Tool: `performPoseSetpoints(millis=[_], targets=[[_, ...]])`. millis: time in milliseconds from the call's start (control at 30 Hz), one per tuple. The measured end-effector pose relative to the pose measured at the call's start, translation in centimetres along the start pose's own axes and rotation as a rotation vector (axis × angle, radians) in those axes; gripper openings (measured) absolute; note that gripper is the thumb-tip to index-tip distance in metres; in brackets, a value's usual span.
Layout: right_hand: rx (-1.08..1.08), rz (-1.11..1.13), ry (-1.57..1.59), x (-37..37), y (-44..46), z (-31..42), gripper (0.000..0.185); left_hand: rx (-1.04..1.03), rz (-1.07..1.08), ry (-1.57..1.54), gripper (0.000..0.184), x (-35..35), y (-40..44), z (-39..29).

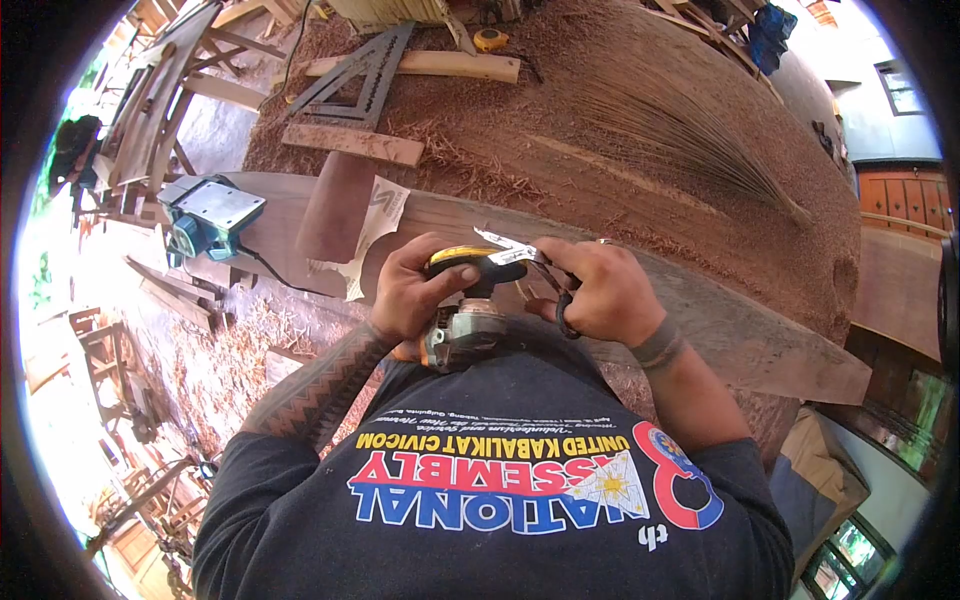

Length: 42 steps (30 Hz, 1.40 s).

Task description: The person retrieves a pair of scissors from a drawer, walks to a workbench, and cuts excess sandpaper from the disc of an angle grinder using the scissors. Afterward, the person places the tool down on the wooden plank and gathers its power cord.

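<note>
My left hand (408, 292) grips the round pad (455, 257) of an angle grinder, with the thumb on the pad's dark side and a yellow rim showing at the top. Below the pad, the angle grinder (465, 335) rests close against my shirt. Scissors (510, 250) are in my right hand (608, 290), their blades partly apart at the right edge of the pad. Whether the blades touch the pad's edge, I cannot tell. A brown sandpaper sheet (335, 212) with a torn pale piece (382, 222) lies on the board just beyond my left hand.
A long wooden board (720, 325) crosses in front of me, with an electric planer (212, 212) on its left part. Beyond it, wood shavings surround a metal square (372, 82), a tape measure (490, 40) and a stick broom (690, 140).
</note>
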State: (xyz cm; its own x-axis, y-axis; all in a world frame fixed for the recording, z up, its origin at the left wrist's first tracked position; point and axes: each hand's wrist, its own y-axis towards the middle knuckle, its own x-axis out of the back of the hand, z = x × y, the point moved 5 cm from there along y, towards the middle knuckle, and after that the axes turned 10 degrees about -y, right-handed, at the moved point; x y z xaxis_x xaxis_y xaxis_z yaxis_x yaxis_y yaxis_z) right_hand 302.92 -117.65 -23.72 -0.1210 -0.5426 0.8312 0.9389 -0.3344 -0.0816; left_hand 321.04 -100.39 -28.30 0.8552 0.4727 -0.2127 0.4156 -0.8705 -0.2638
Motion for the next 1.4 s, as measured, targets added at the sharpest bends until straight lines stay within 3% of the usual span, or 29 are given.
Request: performPoseSetpoints(millis=[300, 400, 500, 600, 700, 800, 1100, 1200, 1400], targets=[[-0.004, 0.030, -0.073, 0.7, 0.0, 0.1, 0.048, -0.019, 0.010, 0.063, 0.027, 0.2, -0.1, -0.2], [0.020, 0.028, -0.012, 1.1, 0.0, -0.3, 0.057, -0.108, 0.037, 0.131, 0.027, -0.1, -0.2, -1.1], [0.002, 0.062, -0.004, 2.0, -0.1, 0.3, 0.082, -0.079, 0.054, 0.175, 0.026, 0.0, 0.0, -0.8], [-0.057, 0.106, -0.024, 1.8, 0.0, 0.3, 0.088, -0.103, 0.036, 0.124, 0.026, 0.0, 0.1, -1.2], [-0.031, 0.078, -0.070, 1.9, 0.1, 0.3, 0.087, -0.080, 0.030, 0.075, 0.026, 0.0, 0.1, -1.1], [0.005, 0.065, -0.085, 2.0, 0.0, 0.3, 0.084, -0.105, 0.063, 0.215, 0.027, 0.1, 0.2, -1.3], [0.076, 0.025, -0.125, 1.8, 0.5, 0.7, 0.067, -0.066, 0.015, 0.075, 0.028, 0.0, 0.0, -0.7], [0.066, 0.025, -0.136, 1.4, 0.3, 0.6, 0.075, -0.030, 0.006, 0.039, 0.025, 0.1, -0.1, -0.4], [0.027, 0.015, -0.200, 0.7, 0.1, 0.3, 0.073, -0.014, -0.003, 0.060, 0.026, 0.3, -0.1, -0.3]])
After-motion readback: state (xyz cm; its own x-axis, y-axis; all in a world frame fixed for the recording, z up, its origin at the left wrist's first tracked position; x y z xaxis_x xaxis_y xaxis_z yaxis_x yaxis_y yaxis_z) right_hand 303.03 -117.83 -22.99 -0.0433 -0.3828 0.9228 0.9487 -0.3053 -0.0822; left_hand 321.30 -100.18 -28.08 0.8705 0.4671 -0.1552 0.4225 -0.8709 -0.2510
